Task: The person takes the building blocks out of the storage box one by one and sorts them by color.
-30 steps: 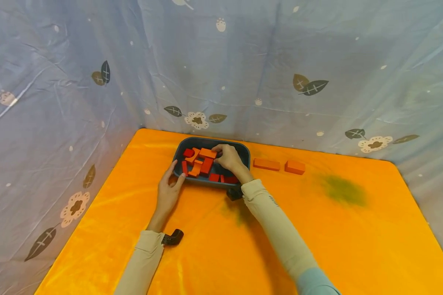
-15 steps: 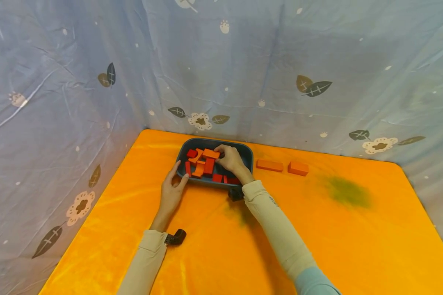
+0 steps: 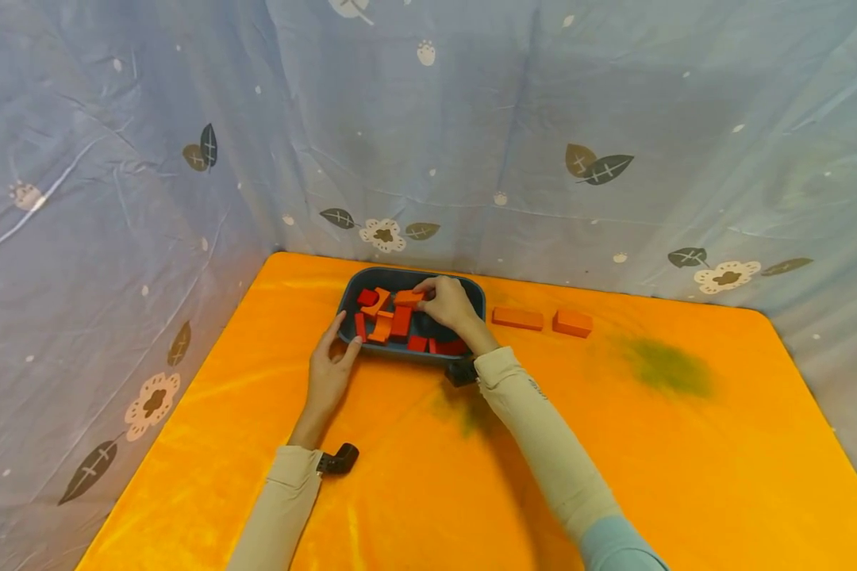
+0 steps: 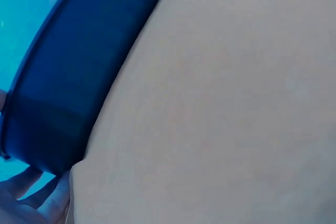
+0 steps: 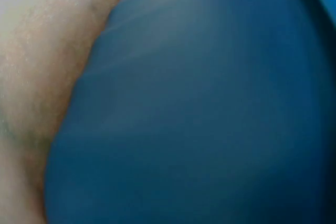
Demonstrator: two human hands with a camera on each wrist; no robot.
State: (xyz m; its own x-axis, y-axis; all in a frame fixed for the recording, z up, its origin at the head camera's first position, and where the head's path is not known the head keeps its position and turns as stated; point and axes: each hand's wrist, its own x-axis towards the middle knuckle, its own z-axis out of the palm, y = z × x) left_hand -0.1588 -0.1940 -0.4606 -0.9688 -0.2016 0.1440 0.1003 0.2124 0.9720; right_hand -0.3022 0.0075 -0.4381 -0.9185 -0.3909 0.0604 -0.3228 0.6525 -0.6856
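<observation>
My right hand (image 3: 450, 304) reaches into a dark blue-grey tray (image 3: 474, 297) and pinches the right end of an orange rectangular block (image 3: 405, 298) between thumb and fingers. Around that block lie a red rectangular block (image 3: 401, 323), orange arch-shaped blocks (image 3: 381, 327) and several smaller red pieces, such as a thin red one (image 3: 360, 326). My left hand (image 3: 328, 373) holds the tray's near left corner, thumb at the front rim and fingers along the left side. The left wrist view shows its fingers (image 4: 55, 200) against the tray's outer wall (image 4: 79, 72). Tray wall (image 5: 194, 103) fills most of the right wrist view.
Right of the tray, a long orange block (image 3: 517, 318) and a shorter orange block (image 3: 572, 323) lie on the orange-yellow table cover (image 3: 414, 468). A patterned grey-blue curtain (image 3: 500, 143) rises right behind the table's back edge and along its left side.
The orange block under my right fingers has tipped slightly, and my right hand has shifted a little to the right. My left hand stays at the tray's corner.
</observation>
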